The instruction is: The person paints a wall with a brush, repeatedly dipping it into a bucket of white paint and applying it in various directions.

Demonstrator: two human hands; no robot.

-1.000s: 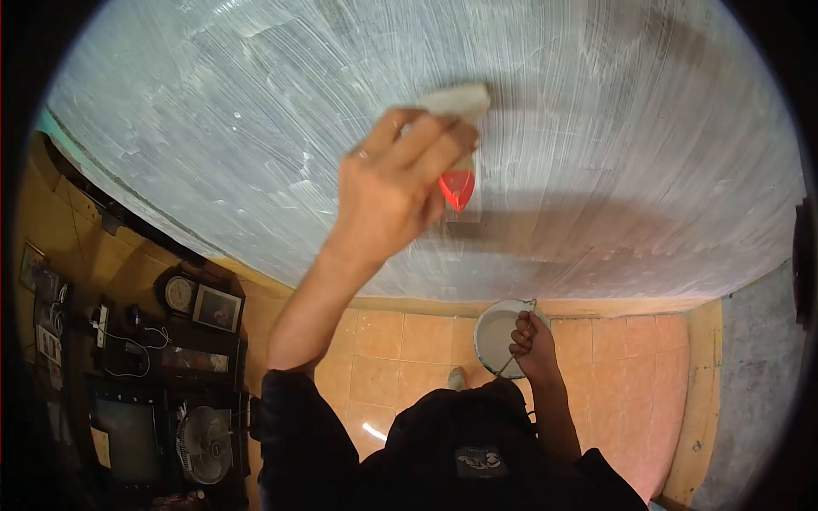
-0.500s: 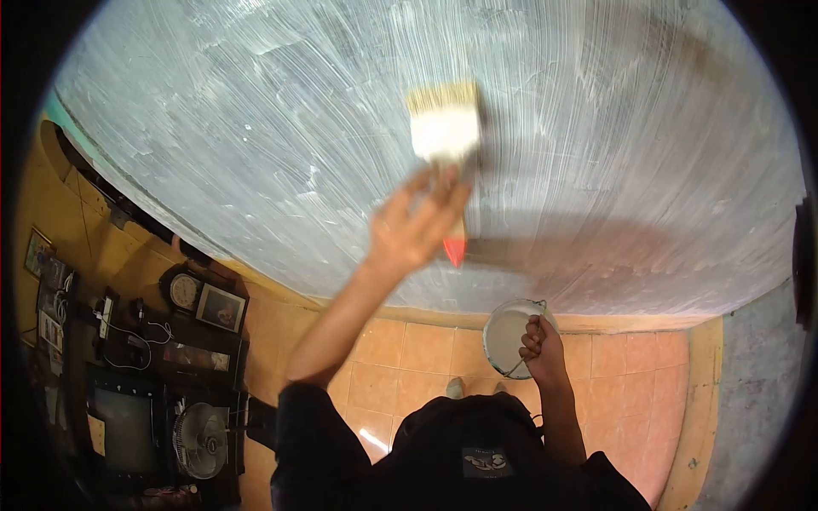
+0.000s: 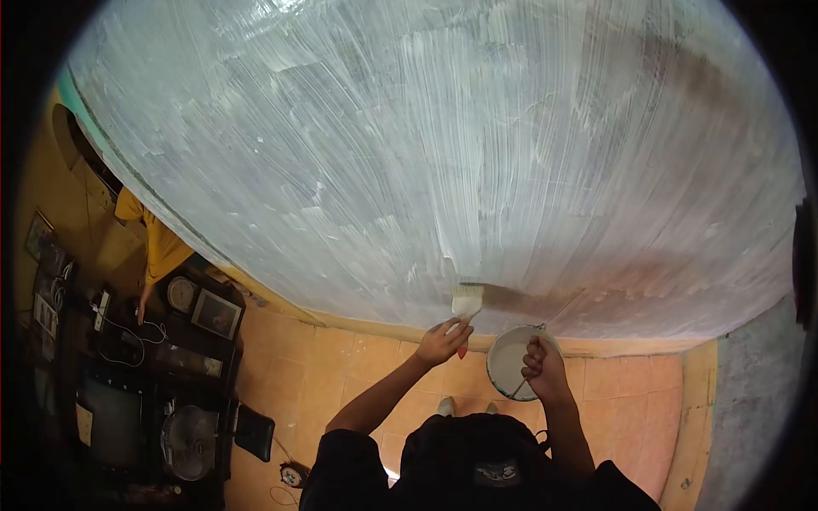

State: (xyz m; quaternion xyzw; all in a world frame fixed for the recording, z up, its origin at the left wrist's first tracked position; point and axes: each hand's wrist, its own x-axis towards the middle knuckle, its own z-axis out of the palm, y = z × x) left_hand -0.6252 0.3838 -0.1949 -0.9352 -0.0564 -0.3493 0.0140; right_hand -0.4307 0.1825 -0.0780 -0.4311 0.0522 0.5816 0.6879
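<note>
My left hand [image 3: 441, 342] is closed around a wide paintbrush [image 3: 468, 300], low in front of the wall [image 3: 477, 162]. The brush's pale bristles point up and its red handle end shows below my fingers. White streaky brush strokes cover much of the wall, with darker grey and brownish areas at the right. My right hand [image 3: 545, 368] grips the wire handle of a paint bucket [image 3: 509, 360], which hangs just right of the brush. Whitish paint fills the visible inside of the bucket.
Orange floor tiles [image 3: 298, 375] run below the wall. At the left stand a dark cabinet with a television [image 3: 111, 426], a fan [image 3: 189, 441], a clock [image 3: 181, 293] and a picture frame [image 3: 216, 315]. A person in a yellow sleeve [image 3: 162, 243] reaches toward the cabinet's cables.
My left hand has brought the paintbrush down the wall to beside the bucket. My right hand still holds the bucket. A person in yellow has come into view at the left.
</note>
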